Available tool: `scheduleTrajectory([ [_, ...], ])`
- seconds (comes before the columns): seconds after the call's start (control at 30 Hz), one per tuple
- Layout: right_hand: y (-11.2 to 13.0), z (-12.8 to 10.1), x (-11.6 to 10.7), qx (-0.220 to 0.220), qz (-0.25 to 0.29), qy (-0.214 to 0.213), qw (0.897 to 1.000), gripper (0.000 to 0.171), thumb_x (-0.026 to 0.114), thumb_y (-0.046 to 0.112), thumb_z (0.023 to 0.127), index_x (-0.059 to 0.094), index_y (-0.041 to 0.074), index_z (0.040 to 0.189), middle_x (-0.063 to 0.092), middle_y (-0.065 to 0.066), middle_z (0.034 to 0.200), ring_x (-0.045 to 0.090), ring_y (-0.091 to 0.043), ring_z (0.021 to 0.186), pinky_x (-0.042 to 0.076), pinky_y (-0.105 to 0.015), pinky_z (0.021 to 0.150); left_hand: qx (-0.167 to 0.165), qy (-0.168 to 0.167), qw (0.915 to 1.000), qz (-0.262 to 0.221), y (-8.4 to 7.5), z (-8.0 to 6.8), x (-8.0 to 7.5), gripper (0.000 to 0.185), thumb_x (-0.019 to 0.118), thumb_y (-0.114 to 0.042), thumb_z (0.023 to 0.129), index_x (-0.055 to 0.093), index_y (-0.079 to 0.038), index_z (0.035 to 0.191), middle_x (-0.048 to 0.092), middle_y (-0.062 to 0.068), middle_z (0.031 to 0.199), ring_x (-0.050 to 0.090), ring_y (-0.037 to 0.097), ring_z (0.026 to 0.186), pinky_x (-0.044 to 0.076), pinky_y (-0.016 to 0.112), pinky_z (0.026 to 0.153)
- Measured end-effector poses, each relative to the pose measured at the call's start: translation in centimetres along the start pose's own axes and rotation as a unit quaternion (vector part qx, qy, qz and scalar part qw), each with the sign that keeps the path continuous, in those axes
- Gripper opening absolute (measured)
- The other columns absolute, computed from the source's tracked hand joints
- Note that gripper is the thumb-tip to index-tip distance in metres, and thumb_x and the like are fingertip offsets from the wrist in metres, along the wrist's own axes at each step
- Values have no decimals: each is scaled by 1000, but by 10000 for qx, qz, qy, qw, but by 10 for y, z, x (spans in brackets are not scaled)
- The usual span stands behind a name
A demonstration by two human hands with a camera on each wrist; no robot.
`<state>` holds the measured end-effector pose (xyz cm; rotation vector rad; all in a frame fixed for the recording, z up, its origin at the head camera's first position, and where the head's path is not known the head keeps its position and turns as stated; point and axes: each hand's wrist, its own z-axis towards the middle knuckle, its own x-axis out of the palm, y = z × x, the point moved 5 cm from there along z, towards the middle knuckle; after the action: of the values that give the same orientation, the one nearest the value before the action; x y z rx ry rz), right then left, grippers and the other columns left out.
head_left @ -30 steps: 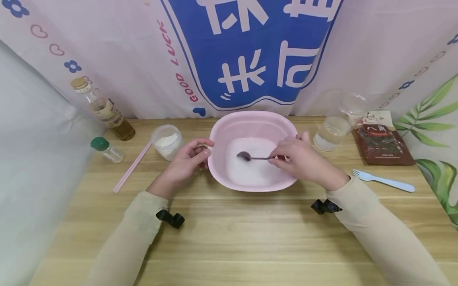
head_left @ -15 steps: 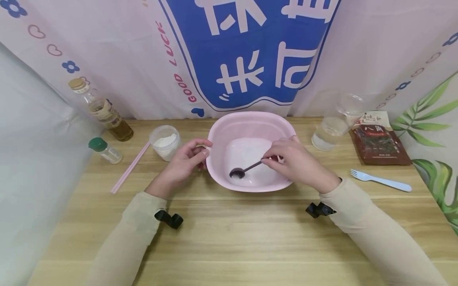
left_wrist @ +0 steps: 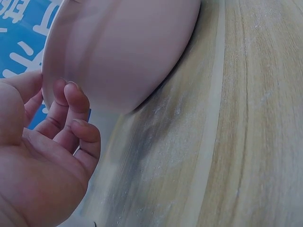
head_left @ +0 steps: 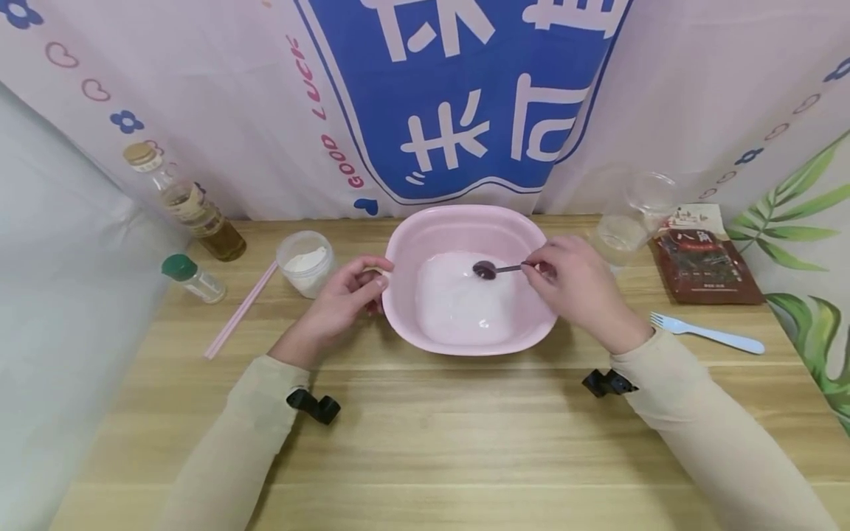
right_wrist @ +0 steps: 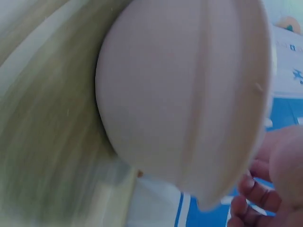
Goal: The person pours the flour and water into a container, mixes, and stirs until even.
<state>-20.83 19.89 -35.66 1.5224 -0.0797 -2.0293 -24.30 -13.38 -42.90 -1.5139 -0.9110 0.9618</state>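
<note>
Resting in the pink basin (head_left: 465,228), spoon (head_left: 494,270) pinched by right hand (head_left: 578,291); rim gripped by left hand (head_left: 341,302).

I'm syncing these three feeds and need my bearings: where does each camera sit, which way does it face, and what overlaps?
Head: worn above, facing forward and down at the pink basin on the table; both sleeves, left hand and right hand pinching the spoon show.
Left wrist: low by the table, facing the basin's outer wall; palm and curled fingers show.
Right wrist: low, blurred, facing the basin's other side; fingertips show.
Shared: all three see the basin and the table.
</note>
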Motion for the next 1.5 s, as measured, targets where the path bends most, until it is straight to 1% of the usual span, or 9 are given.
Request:
scheduleTrajectory([
  [0.13, -6, -8, -13, -206, 300, -20, 9993, 7, 75, 7, 97, 80, 2, 99, 71, -11, 93, 59, -31, 95, 47, -46, 87, -9, -3, 10000, 68, -1, -1, 0, 34, 56, -6, 109, 54, 3, 143, 70, -3, 96, 60, 16, 79, 54, 26, 72],
  [0.27, -4, -14, -17, -579, 643, 284, 9958, 4, 77, 7, 96, 81, 8, 98, 75, -5, 95, 60, -25, 99, 47, -44, 90, 32, 15, 10000, 83, 0, -1, -1, 34, 56, -6, 110, 54, 3, 143, 69, -3, 96, 60, 15, 78, 54, 26, 71],
  [0.53, 22, -6, 14, -1192, 1887, 618, 9728, 7, 84, 7, 92, 87, 12, 96, 77, 4, 90, 64, -15, 92, 50, -31, 85, 174, 24, 9998, -49, 2, 0, 0, 33, 56, -4, 109, 54, 6, 140, 69, -4, 91, 60, 15, 76, 53, 26, 69],
  [0.67, 38, 0, 27, -1306, 1592, 474, 9774, 6, 87, 10, 90, 88, 13, 95, 77, 3, 86, 65, -20, 89, 47, -39, 88, 173, 33, 9998, -73, 2, -1, -1, 33, 56, -5, 109, 54, 6, 140, 70, -4, 92, 60, 17, 77, 53, 27, 70],
  [0.8, 39, 4, 29, -990, 813, 256, 9914, 5, 89, 14, 88, 88, 14, 94, 78, 1, 84, 65, -24, 89, 43, -45, 88, 93, 44, 9999, -1, 4, -1, 0, 33, 56, -6, 110, 54, 4, 141, 70, -3, 94, 60, 16, 78, 53, 26, 71],
  [0.93, 30, 6, 22, -556, 86, 17, 9984, 7, 87, 16, 90, 87, 10, 95, 81, -5, 89, 66, -30, 90, 43, -49, 87, 82, 65, 9999, 38, 5, -2, -1, 34, 55, -6, 110, 54, 4, 142, 69, -2, 95, 60, 16, 78, 53, 26, 71],
  [1.1, 6, 3, 0, -98, -449, -79, 9989, 10, 82, 14, 93, 84, 5, 98, 80, -13, 95, 63, -37, 95, 40, -51, 87, 156, 119, 9998, 12, 1, 0, 0, 34, 56, -7, 110, 54, 4, 143, 69, -2, 96, 60, 16, 79, 53, 26, 71],
  [1.3, -9, -9, -22, -165, -65, 315, 9993, 5, 77, 10, 95, 80, 7, 93, 74, -7, 88, 59, -32, 94, 34, -52, 92, 145, 124, 9998, 49, 0, 1, 0, 34, 55, -6, 110, 54, 4, 142, 68, -2, 96, 60, 15, 78, 53, 26, 71],
  [1.5, -1, -15, -8, -538, 913, 784, 9913, 4, 81, 9, 95, 84, 11, 96, 77, 2, 91, 60, -20, 95, 36, -39, 92, 144, 120, 9998, 54, 1, -1, 0, 34, 55, -6, 110, 54, 4, 142, 69, -2, 96, 61, 17, 79, 53, 26, 71],
])
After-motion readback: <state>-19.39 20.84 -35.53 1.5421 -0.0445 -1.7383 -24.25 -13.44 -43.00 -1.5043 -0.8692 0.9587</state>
